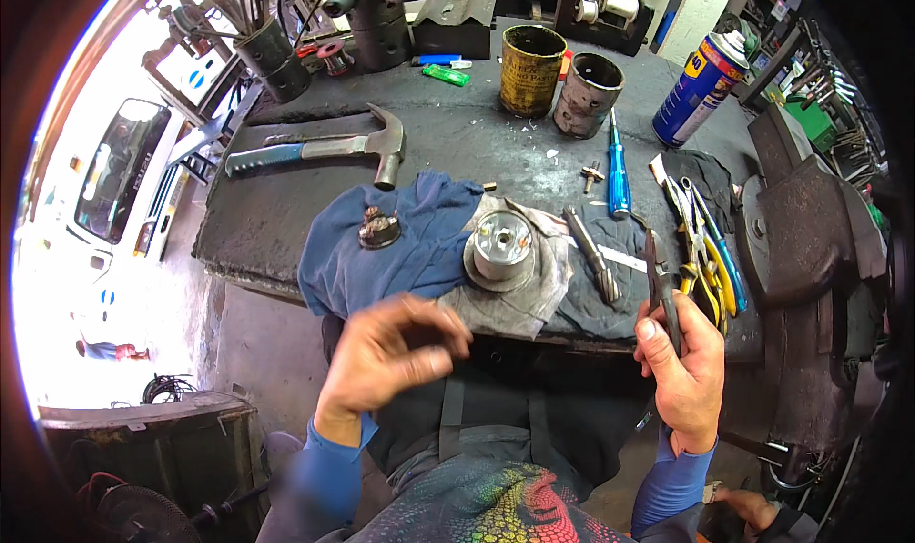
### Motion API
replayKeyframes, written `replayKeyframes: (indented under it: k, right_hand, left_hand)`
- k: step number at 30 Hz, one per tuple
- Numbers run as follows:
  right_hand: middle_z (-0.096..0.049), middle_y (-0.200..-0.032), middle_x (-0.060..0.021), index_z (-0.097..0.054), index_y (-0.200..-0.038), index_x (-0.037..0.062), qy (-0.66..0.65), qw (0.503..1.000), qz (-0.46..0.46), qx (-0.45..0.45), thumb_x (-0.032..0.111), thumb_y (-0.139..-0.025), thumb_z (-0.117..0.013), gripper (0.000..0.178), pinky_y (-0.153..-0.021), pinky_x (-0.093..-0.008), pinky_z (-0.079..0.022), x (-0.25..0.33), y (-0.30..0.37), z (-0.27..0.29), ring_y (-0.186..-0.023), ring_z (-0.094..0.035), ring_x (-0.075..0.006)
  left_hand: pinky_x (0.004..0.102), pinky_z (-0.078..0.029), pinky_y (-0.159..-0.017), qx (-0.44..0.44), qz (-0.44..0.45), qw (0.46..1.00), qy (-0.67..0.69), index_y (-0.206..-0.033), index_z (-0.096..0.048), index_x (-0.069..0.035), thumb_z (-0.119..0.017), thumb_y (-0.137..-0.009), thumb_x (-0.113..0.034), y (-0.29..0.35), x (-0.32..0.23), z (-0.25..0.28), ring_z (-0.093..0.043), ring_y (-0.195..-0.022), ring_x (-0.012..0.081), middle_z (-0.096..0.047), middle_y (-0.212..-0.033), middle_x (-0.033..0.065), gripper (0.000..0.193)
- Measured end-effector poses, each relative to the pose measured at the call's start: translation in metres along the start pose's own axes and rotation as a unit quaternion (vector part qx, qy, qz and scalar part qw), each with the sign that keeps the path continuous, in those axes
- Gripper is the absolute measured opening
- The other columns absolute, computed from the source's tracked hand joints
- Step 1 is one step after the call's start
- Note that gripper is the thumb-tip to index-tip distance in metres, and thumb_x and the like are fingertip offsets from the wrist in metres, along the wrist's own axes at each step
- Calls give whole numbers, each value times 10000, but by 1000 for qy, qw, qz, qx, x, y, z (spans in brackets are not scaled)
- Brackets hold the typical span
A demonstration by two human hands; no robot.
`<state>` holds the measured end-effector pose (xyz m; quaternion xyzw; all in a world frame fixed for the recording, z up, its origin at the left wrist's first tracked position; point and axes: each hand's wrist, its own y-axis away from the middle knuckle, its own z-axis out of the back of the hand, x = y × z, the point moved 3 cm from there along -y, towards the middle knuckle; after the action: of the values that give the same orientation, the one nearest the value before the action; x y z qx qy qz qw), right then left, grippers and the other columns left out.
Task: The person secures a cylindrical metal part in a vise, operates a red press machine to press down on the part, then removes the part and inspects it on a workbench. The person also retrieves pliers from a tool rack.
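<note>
Our left hand point(391, 352) hovers below the bench edge, fingers curled loosely around nothing we can see. Our right hand point(681, 372) clasps dark pliers point(660, 281), tips up; they look stiff and weighty, best gripped by the handles. Farther back stand a blue-and-yellow spray can point(703, 74) and a yellow tin point(531, 70).

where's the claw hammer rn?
Head view: the claw hammer lies on the workbench, upper left, just behind the blue cloth, far from both hands.
</note>
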<state>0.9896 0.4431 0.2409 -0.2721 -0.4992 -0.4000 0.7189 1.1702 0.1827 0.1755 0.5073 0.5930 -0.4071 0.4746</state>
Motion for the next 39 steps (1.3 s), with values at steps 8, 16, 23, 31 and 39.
replayKeyframes:
  k: [8, 16, 23, 31, 39]
  right_hand:
    - [-558, -817, -143, -592, -906, -30, 121, 988, 87, 45, 128, -931, -707, 197, -678, -365, -452, 13, 24, -6, -715, -542, -303]
    - [-581, -898, -170, -586, -915, -28, 221, 965, 135, 34, 127, -907, -739, 218, -696, -403, -484, 24, 19, -3, -762, -584, -375]
    - [-532, -886, -153, -559, -875, 14, 378, 907, 177, 45, 79, -823, -795, 250, -672, -450, -474, 36, -5, -6, -770, -570, -397]
    - [-600, -1023, -117, -620, -916, 66, 551, 794, 248, 66, 94, -775, -735, 184, -781, -422, -482, 41, -36, -22, -895, -590, -314]
    - [-616, -1057, -136, -627, -880, 44, 607, 742, 273, 80, 75, -780, -695, 125, -775, -414, -473, 58, -50, -22, -867, -594, -301]
  left_hand:
    - [380, -429, -1142, -154, -146, 950, -230, -1526, -413, 7, -886, -706, -94, -74, -15, -18, -540, -1355, 248, -576, -1426, 178, 952]
    - [304, -508, -985, -224, -147, 923, -275, -1176, -735, 13, -942, -676, -118, -81, -19, -37, -673, -1062, 154, -731, -1145, 106, 557]
    - [368, -531, -891, -248, -151, 894, -341, -1134, -731, -28, -900, -634, -161, -78, -33, -46, -661, -952, 292, -746, -1047, 122, 544]
    - [339, -527, -870, -203, -165, 879, -399, -1112, -727, -22, -849, -592, -103, -86, -31, -43, -665, -921, 245, -712, -1015, 116, 540]
    - [361, -520, -860, -205, -191, 871, -403, -1098, -718, -40, -821, -562, -99, -93, -24, -43, -654, -917, 288, -717, -1013, 102, 549]
